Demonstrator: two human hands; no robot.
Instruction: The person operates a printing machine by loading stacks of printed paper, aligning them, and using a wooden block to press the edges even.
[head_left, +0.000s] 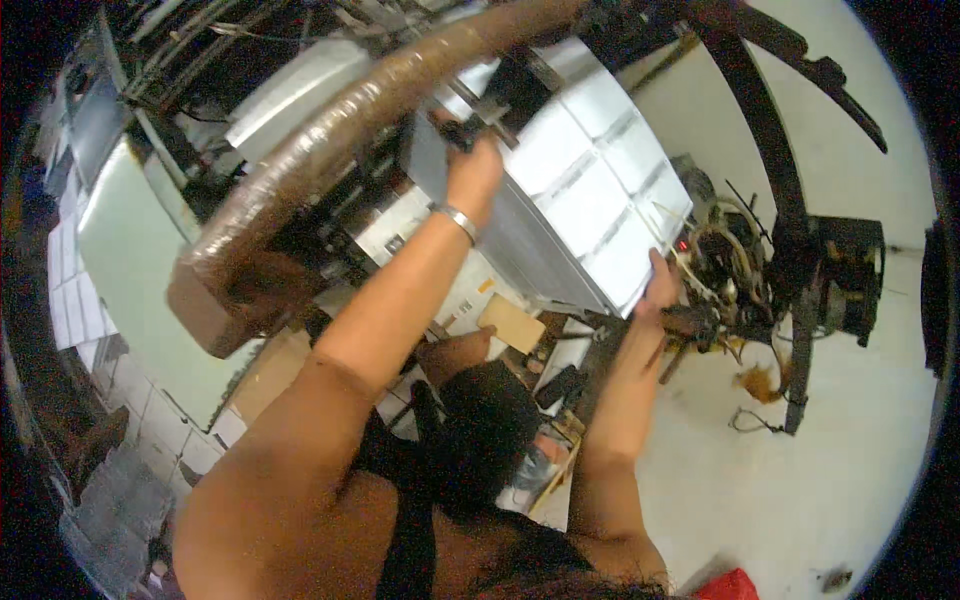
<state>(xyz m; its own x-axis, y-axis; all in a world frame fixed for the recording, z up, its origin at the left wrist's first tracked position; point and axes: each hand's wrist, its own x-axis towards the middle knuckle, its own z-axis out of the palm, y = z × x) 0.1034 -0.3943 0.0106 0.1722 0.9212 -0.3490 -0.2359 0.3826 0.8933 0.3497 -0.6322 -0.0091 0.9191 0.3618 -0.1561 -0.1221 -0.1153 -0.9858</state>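
A tall stack of white printed sheets (600, 165) with a grey layered side stands in front of me, its top printed in repeated panels. My left hand (474, 170), with a metal band on its wrist, is at the stack's left edge. Its fingers are curled round a dark part (458, 133) of the machine whose kind I cannot make out. My right hand (655, 292) is at the near right corner of the stack. One finger points up along the sheets' edge, and the others are mostly hidden.
A brown film-wrapped bar (330, 135) crosses at upper left above the machine. A pale green panel (150, 280) stands at left. Tangled wires (735, 265) and a dark curved metal arm (770, 130) are at right before a white wall (720, 470). A cardboard piece (513, 322) lies below.
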